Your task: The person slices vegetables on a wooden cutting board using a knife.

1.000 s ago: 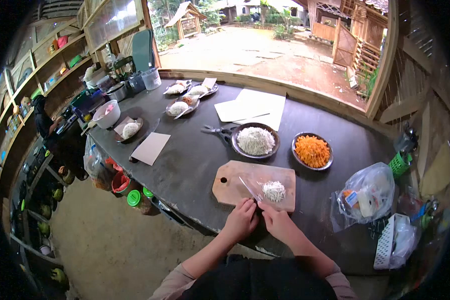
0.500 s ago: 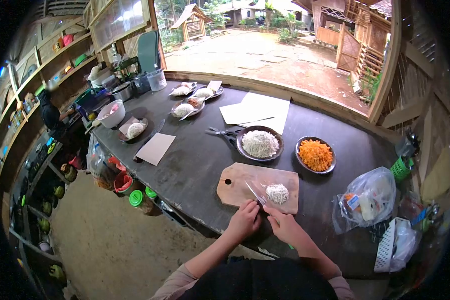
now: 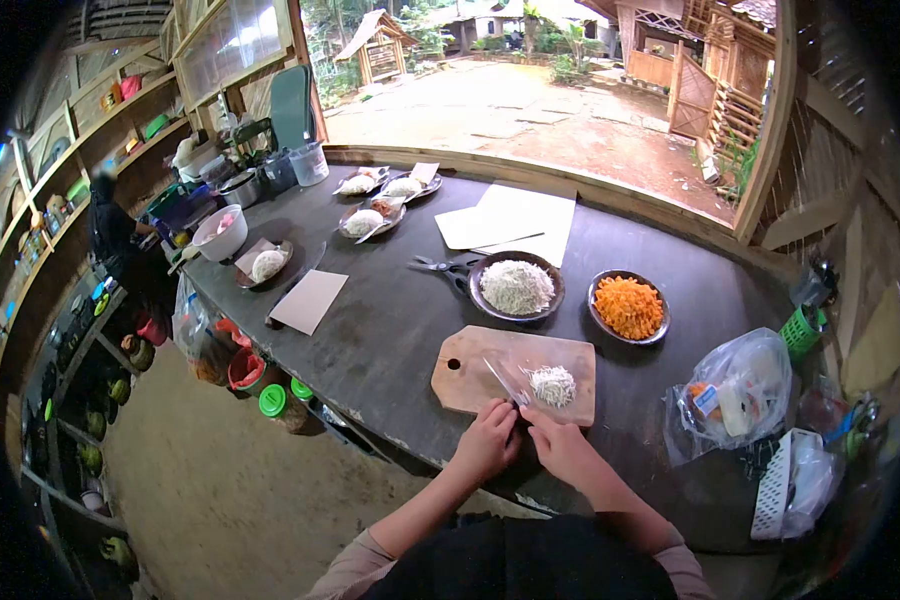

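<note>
My right hand is wrapped around the handle of a knife, whose blade points up and left over the wooden cutting board. My left hand is closed at the board's near edge, close to the knife; what its fingers hold, if anything, is hidden. A small heap of white shreds lies on the board, right of the blade. Beyond the board stands a dark bowl of white shreds. A second bowl holds chopped orange pieces.
Scissors lie left of the white-filled bowl. White paper sheets and a brown sheet rest on the table. Plates of rice stand farther back. A plastic bag sits at right. Another person stands far left.
The knife blade has swung slightly left, while both hands stay almost in place. The far person now appears more upright. The whole view has shifted a little.
</note>
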Action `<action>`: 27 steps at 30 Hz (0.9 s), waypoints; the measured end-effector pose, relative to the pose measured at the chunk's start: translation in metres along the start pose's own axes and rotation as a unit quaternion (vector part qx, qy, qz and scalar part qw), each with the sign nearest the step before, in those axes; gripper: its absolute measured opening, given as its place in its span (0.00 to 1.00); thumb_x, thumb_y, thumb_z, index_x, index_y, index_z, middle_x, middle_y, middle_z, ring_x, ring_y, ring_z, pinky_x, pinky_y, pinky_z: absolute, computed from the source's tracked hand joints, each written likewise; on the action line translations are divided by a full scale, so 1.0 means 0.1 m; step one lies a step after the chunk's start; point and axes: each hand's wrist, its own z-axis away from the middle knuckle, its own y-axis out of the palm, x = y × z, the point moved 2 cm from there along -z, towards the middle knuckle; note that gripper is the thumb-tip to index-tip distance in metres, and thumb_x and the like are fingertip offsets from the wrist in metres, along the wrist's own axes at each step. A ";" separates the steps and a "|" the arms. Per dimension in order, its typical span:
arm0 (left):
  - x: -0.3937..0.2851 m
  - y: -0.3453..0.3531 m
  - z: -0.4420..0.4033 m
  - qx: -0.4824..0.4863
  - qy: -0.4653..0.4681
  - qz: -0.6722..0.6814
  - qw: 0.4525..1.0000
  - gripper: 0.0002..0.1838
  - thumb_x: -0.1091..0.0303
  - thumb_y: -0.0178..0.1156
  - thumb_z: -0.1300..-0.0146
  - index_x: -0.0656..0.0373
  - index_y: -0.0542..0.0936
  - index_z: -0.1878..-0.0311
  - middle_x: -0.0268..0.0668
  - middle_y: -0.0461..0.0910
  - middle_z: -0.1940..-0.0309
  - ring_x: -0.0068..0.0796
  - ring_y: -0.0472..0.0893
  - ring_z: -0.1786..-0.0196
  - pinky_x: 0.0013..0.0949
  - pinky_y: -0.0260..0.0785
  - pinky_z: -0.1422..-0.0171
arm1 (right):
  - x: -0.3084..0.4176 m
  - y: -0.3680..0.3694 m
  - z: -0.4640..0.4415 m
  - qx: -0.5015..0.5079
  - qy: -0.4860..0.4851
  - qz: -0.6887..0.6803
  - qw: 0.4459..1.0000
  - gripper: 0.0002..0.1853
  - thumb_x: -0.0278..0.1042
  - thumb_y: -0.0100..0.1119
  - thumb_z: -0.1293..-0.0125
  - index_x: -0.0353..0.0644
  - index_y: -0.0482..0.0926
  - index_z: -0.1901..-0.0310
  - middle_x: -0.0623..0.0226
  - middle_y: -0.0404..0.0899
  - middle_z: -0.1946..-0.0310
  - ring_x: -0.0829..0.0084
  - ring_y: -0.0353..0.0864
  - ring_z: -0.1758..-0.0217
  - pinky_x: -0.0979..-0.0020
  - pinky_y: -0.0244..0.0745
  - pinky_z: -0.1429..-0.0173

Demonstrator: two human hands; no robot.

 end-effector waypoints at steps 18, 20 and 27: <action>-0.05 -0.03 0.02 0.011 -0.016 0.006 1.000 0.22 0.70 0.64 0.47 0.70 0.77 0.49 0.51 0.75 0.45 0.52 0.70 0.36 0.46 0.65 0.31 | -0.10 0.07 0.02 0.010 -0.003 0.000 1.000 0.18 0.26 0.52 0.30 0.42 0.75 0.39 0.44 0.79 0.50 0.47 0.80 0.47 0.59 0.76 0.44; -0.02 -0.03 0.00 0.009 0.002 -0.018 1.000 0.20 0.69 0.61 0.44 0.70 0.76 0.50 0.51 0.75 0.47 0.51 0.71 0.38 0.44 0.66 0.33 | -0.06 0.02 0.03 -0.013 -0.051 -0.004 0.999 0.17 0.30 0.52 0.29 0.45 0.74 0.40 0.40 0.80 0.62 0.43 0.81 0.58 0.52 0.78 0.55; 0.00 0.02 0.00 -0.007 0.001 -0.016 1.000 0.20 0.71 0.64 0.48 0.69 0.76 0.51 0.50 0.75 0.47 0.52 0.71 0.37 0.45 0.67 0.33 | -0.13 0.06 0.01 -0.014 -0.041 -0.014 0.999 0.17 0.30 0.53 0.30 0.44 0.75 0.40 0.42 0.81 0.58 0.44 0.82 0.55 0.54 0.79 0.53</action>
